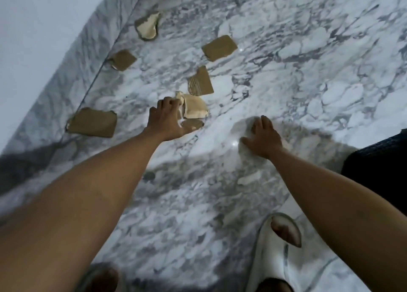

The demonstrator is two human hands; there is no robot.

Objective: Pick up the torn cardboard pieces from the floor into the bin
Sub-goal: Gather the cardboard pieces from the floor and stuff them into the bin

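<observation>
My left hand (pixel 165 119) curled over, touching pale torn cardboard scrap (pixel 195 108) just ahead-right, grip unclear | right hand (pixel 262 137) spread, empty, farther | brown torn pieces (pixel 92 122) left, beyond | bin unseen

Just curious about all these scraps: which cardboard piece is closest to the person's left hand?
The pale, cream-coloured piece right at the left hand, whose fingers reach its torn edge. The other pieces lie apart from the hand, most of them brown side up, and the right hand has none nearby.
</observation>
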